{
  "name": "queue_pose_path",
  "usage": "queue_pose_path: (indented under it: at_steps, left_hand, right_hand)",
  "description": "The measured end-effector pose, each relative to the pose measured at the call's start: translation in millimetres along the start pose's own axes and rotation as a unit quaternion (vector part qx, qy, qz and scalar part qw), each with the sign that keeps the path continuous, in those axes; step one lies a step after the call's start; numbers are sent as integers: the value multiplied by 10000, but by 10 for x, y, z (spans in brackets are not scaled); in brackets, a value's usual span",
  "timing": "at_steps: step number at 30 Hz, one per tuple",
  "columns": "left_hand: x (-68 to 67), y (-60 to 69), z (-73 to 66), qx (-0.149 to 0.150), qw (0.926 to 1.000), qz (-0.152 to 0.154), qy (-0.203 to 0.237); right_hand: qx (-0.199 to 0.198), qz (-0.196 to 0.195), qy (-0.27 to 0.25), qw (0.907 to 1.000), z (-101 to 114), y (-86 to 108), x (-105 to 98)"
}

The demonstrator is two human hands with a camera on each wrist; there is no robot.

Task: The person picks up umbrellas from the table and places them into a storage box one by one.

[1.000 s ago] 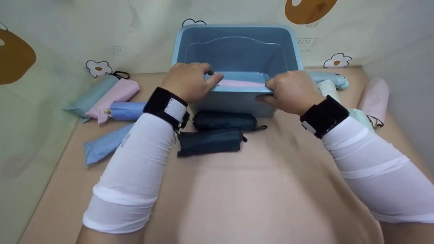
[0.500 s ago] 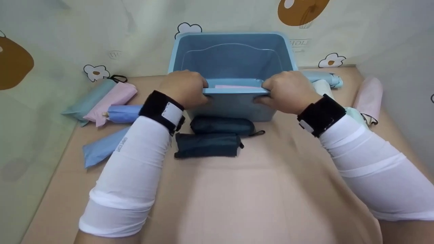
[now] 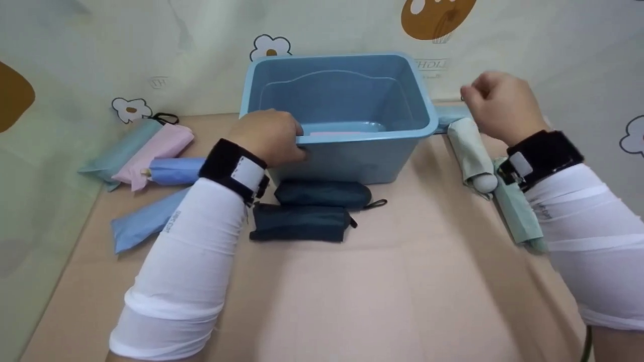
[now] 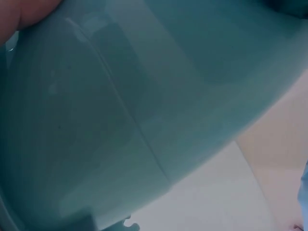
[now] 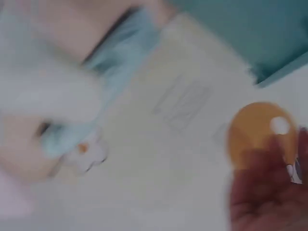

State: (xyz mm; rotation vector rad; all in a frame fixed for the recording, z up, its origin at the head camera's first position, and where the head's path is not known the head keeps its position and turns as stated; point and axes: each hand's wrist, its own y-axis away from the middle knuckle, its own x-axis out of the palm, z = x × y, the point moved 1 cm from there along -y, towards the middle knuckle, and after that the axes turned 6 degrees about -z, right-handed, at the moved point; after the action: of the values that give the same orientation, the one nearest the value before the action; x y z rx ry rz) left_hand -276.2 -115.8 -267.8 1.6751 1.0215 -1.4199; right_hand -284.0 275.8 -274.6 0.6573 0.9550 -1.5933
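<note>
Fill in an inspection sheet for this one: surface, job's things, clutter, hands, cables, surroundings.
Surface: beige cloth, lightly creased.
Job's things: blue bin with a pink item partly visible inside; two dark pouches lie in front of it.
Clutter, possibly part of the job: teal pouch, pink pouch and two blue pouches on the left; pale green pouch and mint pouch on the right.
Hands: left hand grips the bin's front rim; right hand is off the bin, fingers loosely curled, nothing seen in it.
Cables: dark strand at lower right; cannot tell whether it is a cable.
Surroundings: pale wall covering printed with flowers and brown shapes.
</note>
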Motion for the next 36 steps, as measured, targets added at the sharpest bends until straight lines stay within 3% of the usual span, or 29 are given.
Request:
queue_pose_path:
  at_steps: [1,4,6,8,13,17,19,23,25,28,31,36]
  left_hand:
    - [2,5,1,-22,10000,25,8]
    - [4,15,-5,-40,10000,53,58]
    - [8,19,-17,-20,9999,61,102]
    - [9,31,-15,-41,9999,72,143]
    - [22,35,-35,-154,9997,77,186]
    - [21,27,-54,-174,9997,100,153]
    - [15,31,-54,-192,9997,111,113]
    - [1,48,-41,-276,9996,113,21]
    - [-1,57,-40,-291,9995,94,6]
    - [-5,68,-40,-309,9995,38,13]
    - [-3,70,-44,-332,9994,-17,47]
    - [-1,58,-60,-268,9996,-35,12]
  right_hand:
    - [188,536,535,9970,-123,-4,-4]
    - [616,2009,1590,9647,-428,51,62]
    - [782,2438,1825,9493,-589,103,166]
    - [896,2614,1925,9416,-680,152,299]
    - [937,2375,1931,9474,-772,211,464]
    - [1032,2029,1762,9577,-719,207,332]
    - [1029,1729,1410,9693,-630,183,219]
    - [827,1067,685,9885,-266,132,-31]
    - [473,601,425,9962,-11,124,-97]
    - [-181,217,-21,9996,400,101,-83]
    - [-814,281,-214,9961,732,32,74]
    - [-1401,1164,208,9830,1005,-111,407]
